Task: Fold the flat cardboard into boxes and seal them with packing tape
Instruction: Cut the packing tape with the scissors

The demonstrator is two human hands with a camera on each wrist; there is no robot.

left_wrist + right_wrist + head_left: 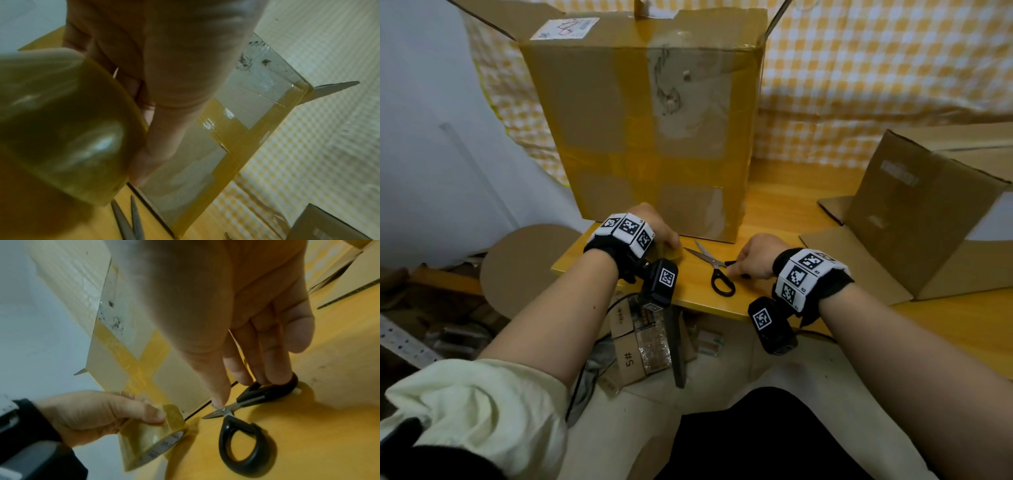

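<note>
A tall cardboard box (640, 137) stands on the wooden table (791, 205), its near face crossed with yellow tape and its top flaps open. In front of its lower left corner my left hand (667, 240) grips a roll of clear yellowish packing tape (156, 434), which fills the left wrist view (61, 129). Black-handled scissors (717, 270) lie on the table with the blades slightly apart. My right hand (743, 263) pinches their upper handle (287, 382): the fingertips sit on the loop and the thumb is by the pivot.
A second folded cardboard box (914, 219) lies on its side at the right of the table. A yellow checked cloth (876, 68) hangs behind. Below the table edge are a round cardboard disc (524, 267) and small cartons (633, 359) on the floor.
</note>
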